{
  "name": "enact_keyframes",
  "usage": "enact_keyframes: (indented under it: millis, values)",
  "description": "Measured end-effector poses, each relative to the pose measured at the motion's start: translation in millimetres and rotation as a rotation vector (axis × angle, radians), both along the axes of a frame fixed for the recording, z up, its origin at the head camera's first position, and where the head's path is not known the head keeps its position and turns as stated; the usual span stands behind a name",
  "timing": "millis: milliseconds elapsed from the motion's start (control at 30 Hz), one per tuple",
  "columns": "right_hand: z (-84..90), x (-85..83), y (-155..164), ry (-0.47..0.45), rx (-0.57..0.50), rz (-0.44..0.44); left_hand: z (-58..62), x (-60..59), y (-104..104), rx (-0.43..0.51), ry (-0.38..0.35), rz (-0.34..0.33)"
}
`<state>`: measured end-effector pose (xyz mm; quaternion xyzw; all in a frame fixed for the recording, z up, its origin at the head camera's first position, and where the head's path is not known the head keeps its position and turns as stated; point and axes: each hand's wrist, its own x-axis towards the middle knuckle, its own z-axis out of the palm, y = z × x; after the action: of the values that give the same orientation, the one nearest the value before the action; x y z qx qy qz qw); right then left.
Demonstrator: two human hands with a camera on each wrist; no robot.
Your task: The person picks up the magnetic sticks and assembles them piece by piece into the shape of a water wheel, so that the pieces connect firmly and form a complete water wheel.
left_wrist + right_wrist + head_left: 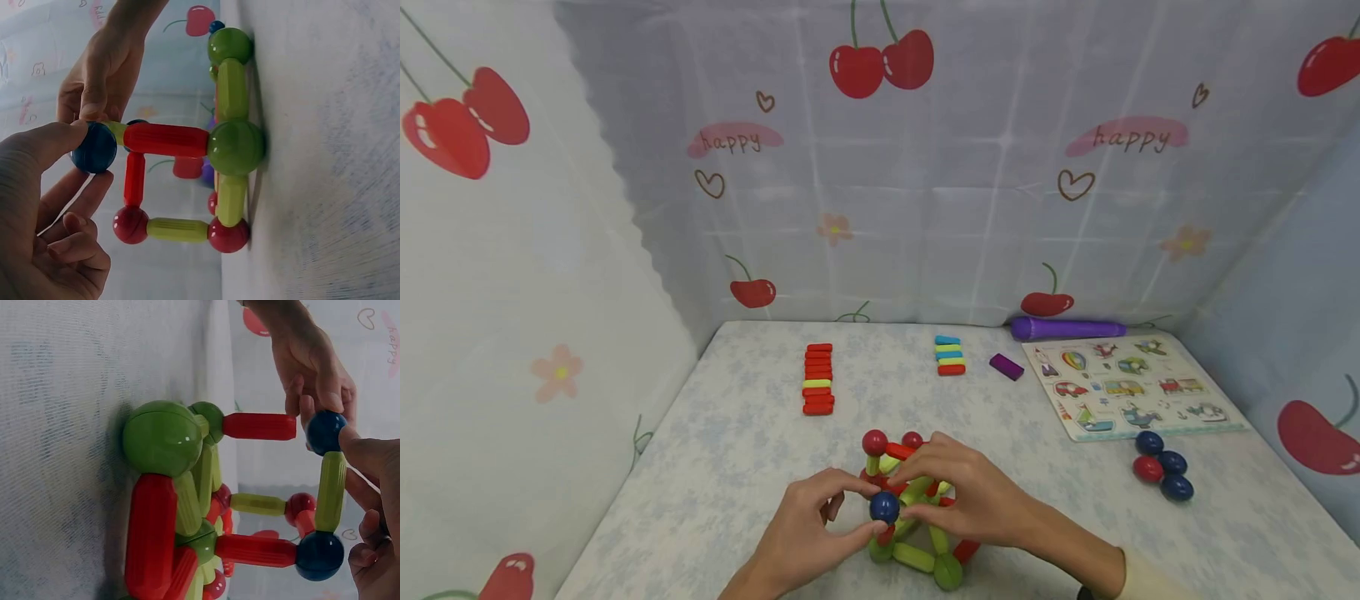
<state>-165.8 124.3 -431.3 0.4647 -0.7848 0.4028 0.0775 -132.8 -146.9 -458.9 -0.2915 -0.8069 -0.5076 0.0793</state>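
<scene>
A ball-and-rod frame (917,517) of red and yellow-green rods with green, red and blue balls stands near the table's front edge. My left hand (867,510) pinches the blue ball (884,507) at a top corner between thumb and fingers; in the left wrist view the ball (94,148) sits at the end of a red rod (165,139). My right hand (919,487) reaches over the frame from the right. Its thumb touches the same blue ball (325,432) and its fingers curl round the yellow-green rod (331,490) joined to it.
Farther back lie a row of red rods (817,379), a small stack of coloured rods (950,355), a purple block (1006,367) and a purple tube (1067,328). A vehicle puzzle board (1131,387) and three loose balls (1161,475) are at the right. Cherry-print cloth walls enclose the table.
</scene>
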Motion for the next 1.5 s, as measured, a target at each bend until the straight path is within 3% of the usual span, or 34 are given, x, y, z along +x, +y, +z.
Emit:
enact_keyframes:
  millis: [167,600,933,1033,1167,1333,1400,1500]
  values:
    - [-4.3,-2.7,3,0.037,0.015,0.003,-7.7,-0.5,3,-0.022,0.021,-0.026]
    - [-12.0,-9.4,3,0.167,0.084,-0.029,-8.3,-2.0,4,-0.026,0.02,-0.036]
    - [-12.8,-12.2,5,0.145,0.087,-0.023,-3.4,-10.2,-2,-0.041,0.008,-0.065]
    - [-12.2,-12.2,5,0.132,0.091,-0.023,5.7,-27.9,-13,-0.096,0.013,-0.005]
    - [-11.6,-11.5,8,0.112,0.1,-0.038,13.3,-71.6,-31,-0.282,0.034,0.16]
    - [-12.4,-11.0,11,0.115,0.098,-0.049,-2.0,-127.3,-49,-0.575,0.069,0.294]
    - [-12.6,-10.3,13,0.119,0.096,-0.057,-10.3,-141.7,-53,-0.649,0.074,0.312]
    - [-11.7,-9.3,18,0.123,0.098,-0.08,-20.4,-153.4,-56,-0.71,0.074,0.324]
